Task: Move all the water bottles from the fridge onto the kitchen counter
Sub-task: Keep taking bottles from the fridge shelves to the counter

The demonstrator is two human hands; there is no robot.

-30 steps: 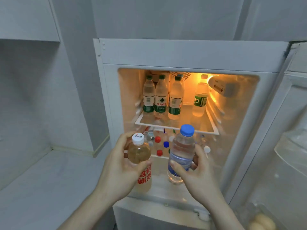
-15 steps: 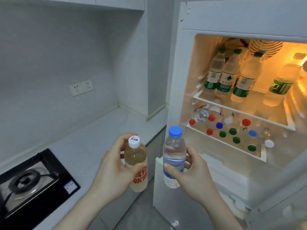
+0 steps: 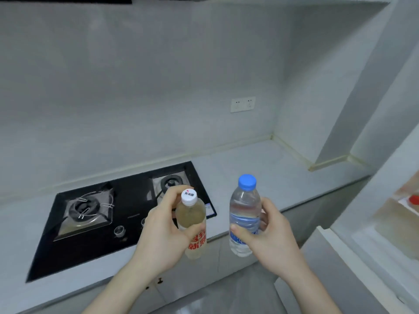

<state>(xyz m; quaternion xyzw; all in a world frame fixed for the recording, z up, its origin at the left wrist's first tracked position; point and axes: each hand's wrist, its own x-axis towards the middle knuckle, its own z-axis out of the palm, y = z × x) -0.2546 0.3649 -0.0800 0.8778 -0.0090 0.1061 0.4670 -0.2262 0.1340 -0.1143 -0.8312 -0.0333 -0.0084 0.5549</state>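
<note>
the left hand (image 3: 165,234) is wrapped round a bottle of pale yellowish drink (image 3: 192,225) with a white cap and red lettering on its label, thumb across the front and fingers curled behind the neck and shoulder, holding it upright in the air. just beside it, apart from it, the right hand (image 3: 269,236) grips a clear water bottle (image 3: 244,214) with a blue cap and a blue label, thumb pressed on the label at the front, fingers curled round the back; this bottle also stands upright and sits a little higher than the other. both bottles are held above the front edge of the worktop (image 3: 244,164), touching nothing but the hands that carry them. behind the left hand a black gas hob (image 3: 108,220) is set into the worktop, with two burners and round knobs along its front; the yellowish bottle overlaps the hob's right end as seen from here. the pale stretch of worktop to the right of the hob runs back to the corner of the grey wall, where a white double socket (image 3: 242,104) is fixed well above the surface. at the far right the open fridge (image 3: 362,243) shows its white frame and a warm-lit sliver of interior, with one red cap (image 3: 414,199) just visible at the picture's edge. below the worktop edge, cabinet fronts show between the two forearms.
</note>
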